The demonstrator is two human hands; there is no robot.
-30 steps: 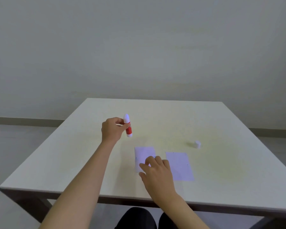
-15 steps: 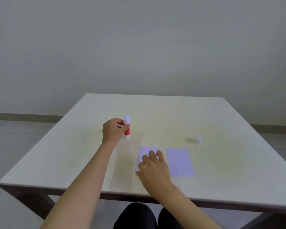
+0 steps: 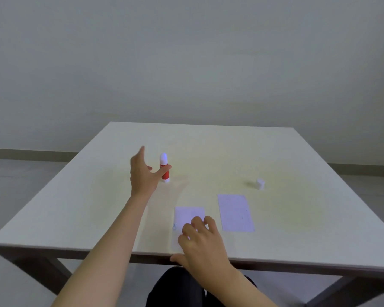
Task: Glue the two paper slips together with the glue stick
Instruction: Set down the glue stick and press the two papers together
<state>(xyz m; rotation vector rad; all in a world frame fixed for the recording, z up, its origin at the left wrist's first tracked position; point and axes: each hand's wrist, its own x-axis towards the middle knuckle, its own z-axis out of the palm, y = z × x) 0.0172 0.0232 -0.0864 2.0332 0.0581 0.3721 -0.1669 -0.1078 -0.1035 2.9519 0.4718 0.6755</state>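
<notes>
On a pale table (image 3: 208, 151), both arms reach forward from the near edge. Left hand (image 3: 142, 173) spread wide, fingers apart, gripping nothing, just beside the glue stick (image 3: 164, 167); thumb crosses in front of the red barrel, though contact cannot be told. Glue stick upright on its base, uncapped tip up, probably parked so the tip stays off the tabletop. Right hand (image 3: 200, 242) fingers together and pressing down on the near part of the left paper slip (image 3: 189, 214), thumb at the table's near edge, likely pinning the sheet flat. Right paper slip (image 3: 235, 212) lies flat, untouched, near the first but apart. Small white cap (image 3: 260, 184) beyond it, well clear.
</notes>
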